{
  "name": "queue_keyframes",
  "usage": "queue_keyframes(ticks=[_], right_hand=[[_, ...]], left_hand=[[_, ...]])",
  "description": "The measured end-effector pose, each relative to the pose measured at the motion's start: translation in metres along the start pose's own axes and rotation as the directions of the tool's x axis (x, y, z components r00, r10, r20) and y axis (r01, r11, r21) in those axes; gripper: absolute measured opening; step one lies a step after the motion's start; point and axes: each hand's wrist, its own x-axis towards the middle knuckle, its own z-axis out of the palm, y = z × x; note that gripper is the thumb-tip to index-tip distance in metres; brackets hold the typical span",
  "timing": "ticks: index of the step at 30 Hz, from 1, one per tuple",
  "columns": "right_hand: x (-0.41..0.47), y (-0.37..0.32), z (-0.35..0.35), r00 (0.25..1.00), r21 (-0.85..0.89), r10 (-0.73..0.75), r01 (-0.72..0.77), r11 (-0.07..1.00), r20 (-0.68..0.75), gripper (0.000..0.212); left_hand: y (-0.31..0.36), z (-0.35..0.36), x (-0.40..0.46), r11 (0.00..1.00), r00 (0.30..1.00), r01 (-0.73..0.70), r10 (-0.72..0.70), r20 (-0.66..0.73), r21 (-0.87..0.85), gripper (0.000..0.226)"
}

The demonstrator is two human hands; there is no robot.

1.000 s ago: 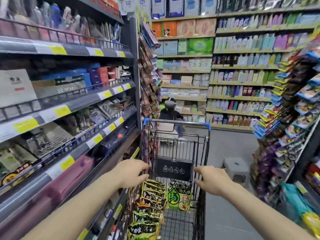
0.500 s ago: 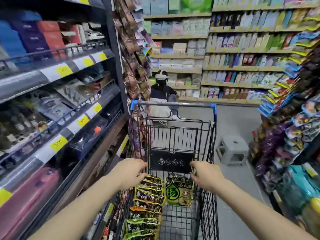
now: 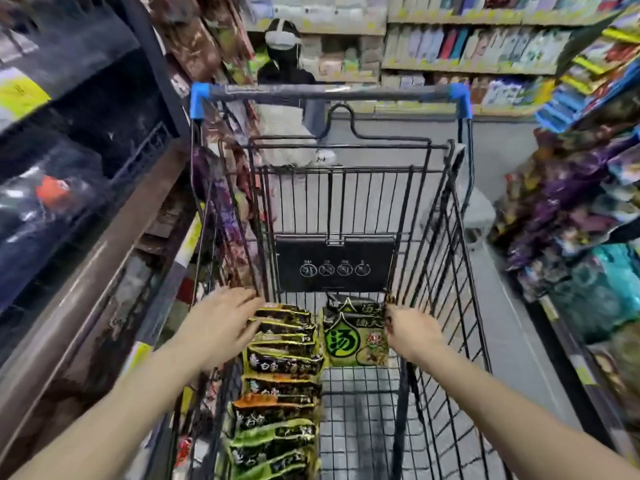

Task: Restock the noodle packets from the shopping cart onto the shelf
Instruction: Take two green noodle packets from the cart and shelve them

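Note:
A black wire shopping cart [image 3: 349, 202] fills the middle of the view. A row of noodle packets [image 3: 280, 386] in black, yellow and green stands on edge along its left side. One green noodle packet [image 3: 353, 337] lies flat at the far end of the basket. My left hand [image 3: 221, 327] reaches over the cart's left wall, fingers spread, just above the top of the row. My right hand [image 3: 412, 327] hovers at the right edge of the flat green packet, fingers loosely extended. Neither hand holds anything. The shelf [image 3: 79, 216] rises on the left.
A person in dark clothes [image 3: 284, 64] stands beyond the cart's blue-cornered handle [image 3: 329, 91]. Racks of hanging snack bags [image 3: 571, 188] line the right side. A grey stool [image 3: 479, 209] sits on the floor past the cart's right wall.
The view has tilted down and closer to the cart. Both hands have dropped lower into the basket, toward the packets.

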Motion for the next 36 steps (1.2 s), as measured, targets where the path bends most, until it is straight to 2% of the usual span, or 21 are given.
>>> queue_keyframes(ticks=[6, 9, 13, 16, 19, 22, 25, 30, 34, 36], right_hand=[[0.051, 0.005, 0.071, 0.983, 0.098, 0.137, -0.149, 0.984, 0.122, 0.043], [0.070, 0.007, 0.101, 0.961, 0.195, 0.222, -0.253, 0.948, 0.168, 0.050], [0.088, 0.013, 0.127, 0.918, 0.375, 0.344, -0.394, 0.839, 0.196, 0.068], [0.095, 0.010, 0.143, 0.886, 0.516, 0.415, -0.458, 0.724, 0.206, 0.059], [0.099, 0.004, 0.162, 0.861, 0.667, 0.466, -0.469, 0.579, 0.202, 0.049], [0.100, -0.001, 0.169, 0.833, 0.734, 0.511, -0.482, 0.478, 0.214, 0.049], [0.102, 0.000, 0.177, 0.837, 0.769, 0.504, -0.460, 0.443, 0.211, 0.051], [0.098, 0.001, 0.178, 0.863, 0.795, 0.451, -0.433, 0.426, 0.228, 0.024], [0.095, 0.003, 0.177, 0.900, 0.871, 0.382, -0.349, 0.345, 0.210, 0.025], [0.090, 0.007, 0.172, 0.916, 0.881, 0.356, -0.317, 0.352, 0.187, 0.023]], left_hand=[[-0.018, 0.048, 0.004, 0.999, 0.999, -0.041, 0.040, -0.030, -0.021, 0.068], [-0.021, 0.060, 0.002, 1.000, 1.000, -0.015, 0.016, 0.016, -0.016, 0.064], [-0.017, 0.060, 0.002, 1.000, 1.000, -0.020, 0.020, -0.014, -0.005, 0.052], [-0.013, 0.062, 0.001, 0.997, 0.998, -0.067, 0.067, -0.006, 0.041, 0.050], [-0.013, 0.064, 0.000, 0.994, 0.996, -0.086, 0.084, 0.020, 0.070, 0.048], [-0.015, 0.065, 0.000, 0.994, 0.997, -0.080, 0.079, 0.009, 0.079, 0.048], [-0.014, 0.064, 0.001, 0.994, 0.997, -0.079, 0.079, 0.005, 0.074, 0.048], [-0.014, 0.064, 0.001, 0.991, 0.996, -0.094, 0.095, 0.004, 0.097, 0.048], [-0.016, 0.068, 0.000, 0.990, 0.995, -0.101, 0.102, -0.007, 0.097, 0.049], [-0.014, 0.067, 0.000, 0.991, 0.994, -0.106, 0.109, -0.028, 0.084, 0.050]])
